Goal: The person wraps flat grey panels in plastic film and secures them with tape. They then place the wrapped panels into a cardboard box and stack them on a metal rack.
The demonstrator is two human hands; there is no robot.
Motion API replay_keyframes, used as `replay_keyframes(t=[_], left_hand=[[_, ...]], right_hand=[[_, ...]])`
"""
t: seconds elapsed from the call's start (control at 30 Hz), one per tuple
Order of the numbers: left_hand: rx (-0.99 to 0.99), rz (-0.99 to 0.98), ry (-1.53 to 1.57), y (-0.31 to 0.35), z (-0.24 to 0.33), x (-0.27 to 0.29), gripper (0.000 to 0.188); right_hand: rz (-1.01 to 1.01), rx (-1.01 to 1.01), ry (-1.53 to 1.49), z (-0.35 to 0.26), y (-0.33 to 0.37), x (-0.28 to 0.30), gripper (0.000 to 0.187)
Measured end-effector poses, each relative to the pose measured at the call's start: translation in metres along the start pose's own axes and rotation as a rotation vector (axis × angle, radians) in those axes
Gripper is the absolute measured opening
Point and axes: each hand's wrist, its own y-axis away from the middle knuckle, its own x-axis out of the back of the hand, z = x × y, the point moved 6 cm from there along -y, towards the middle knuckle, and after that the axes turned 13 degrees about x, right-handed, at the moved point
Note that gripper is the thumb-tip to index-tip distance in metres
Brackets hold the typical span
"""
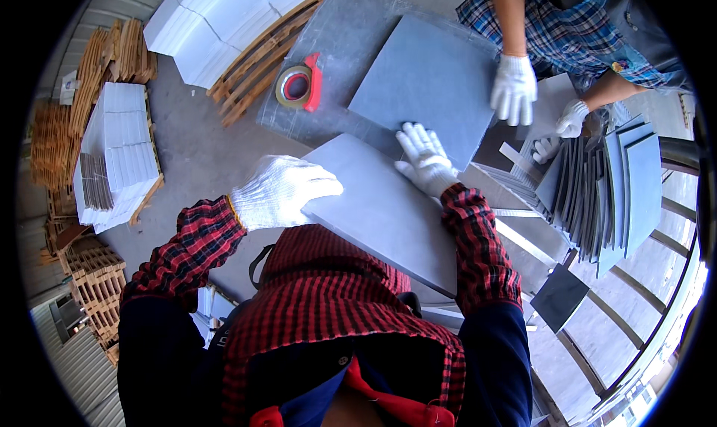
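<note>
A thin grey square tile (381, 199) lies in front of my body, its near edge against my checked apron. My left hand (280, 192), in a white knit glove, holds this tile at its left corner; the fingers are over the edge and the thumb is hidden. My right hand (427, 160), gloved alike, rests with spread fingers at the tile's far right edge, its fingertips over a second grey tile (426, 83). That second tile lies flat on a grey work surface (351, 23). A red tape dispenser with a roll of tape (299, 87) sits left of it.
Across at the right, a co-worker's gloved hand (514, 91) hangs beside the second tile; another (573, 118) is by a pale sheet. Several grey tiles (609, 188) stand in a row at right. White stacks (231, 16) on pallets and wooden pallets (93, 285) are at left.
</note>
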Motion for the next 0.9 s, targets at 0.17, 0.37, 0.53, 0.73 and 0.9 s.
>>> replay_keyframes(t=[0.17,0.37,0.53,0.73,0.9], left_hand=[[-0.024,0.038,0.029,-0.001,0.001,-0.001,0.043],[-0.004,-0.017,0.022,-0.009,-0.001,0.002,0.04],[-0.028,0.031,-0.037,-0.009,-0.005,-0.002,0.036],[-0.016,-0.035,-0.072,-0.031,-0.005,0.009,0.031],[0.036,-0.018,-0.087,-0.039,0.004,0.026,0.031]], right_hand=[[0.126,-0.162,0.08,0.025,0.062,-0.001,0.074],[0.167,-0.585,0.161,0.058,0.24,-0.067,0.068],[-0.137,-0.882,-0.409,-0.015,0.361,-0.174,0.041],[0.363,-0.75,-0.519,-0.113,0.339,-0.234,0.043],[0.632,-1.238,-1.233,-0.112,0.296,-0.213,0.045]])
